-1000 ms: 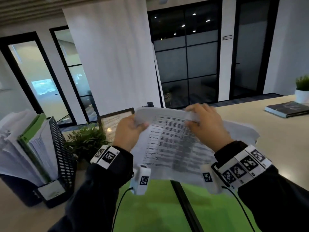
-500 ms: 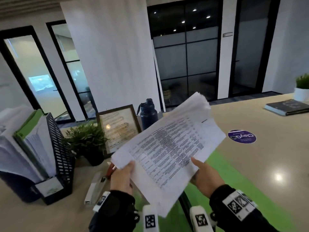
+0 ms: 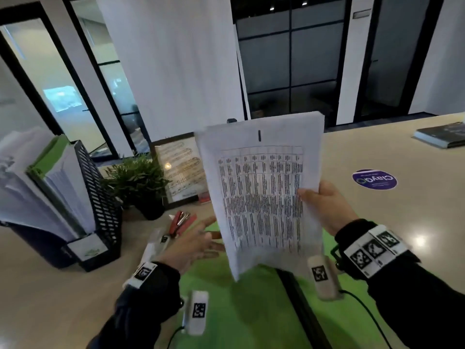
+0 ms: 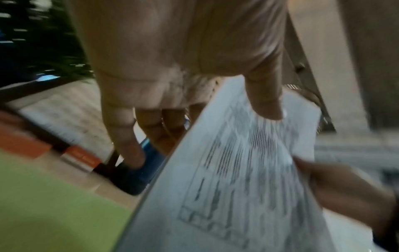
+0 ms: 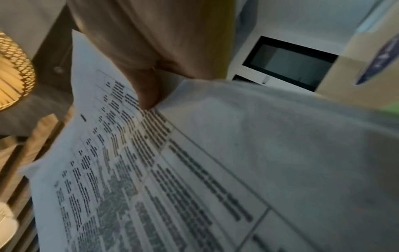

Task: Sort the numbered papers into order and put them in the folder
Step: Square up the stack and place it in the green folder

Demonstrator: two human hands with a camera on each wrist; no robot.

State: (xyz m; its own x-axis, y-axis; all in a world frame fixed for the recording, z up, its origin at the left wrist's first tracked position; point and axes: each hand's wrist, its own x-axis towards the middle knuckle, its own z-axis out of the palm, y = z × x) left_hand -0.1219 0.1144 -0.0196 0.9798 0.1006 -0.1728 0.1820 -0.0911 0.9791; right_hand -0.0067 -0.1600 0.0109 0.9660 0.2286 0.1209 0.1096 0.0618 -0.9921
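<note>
A stack of printed papers (image 3: 261,197) stands upright in the air, its top sheet marked "1" near the upper edge. My right hand (image 3: 324,205) pinches the stack's right edge, thumb on the front (image 5: 149,92). To the left, my left hand (image 3: 198,243) is open with fingers spread at the stack's lower left edge. In the left wrist view its thumb (image 4: 267,105) lies against the papers (image 4: 237,187) and the fingers reach behind them. Under both hands the green folder (image 3: 226,311) lies open on the table, with a black spine (image 3: 302,311).
A black mesh file holder (image 3: 100,197) full of papers stands at the left, with a potted plant (image 3: 136,180) and a framed picture (image 3: 181,167) beside it. A red stapler (image 3: 181,220) lies near my left hand. A purple sticker (image 3: 375,180) and a book (image 3: 442,134) are at the right.
The stack has turned from a slant to upright. My left hand has let go of its lower edge and spread open. My right hand has risen along the right edge.
</note>
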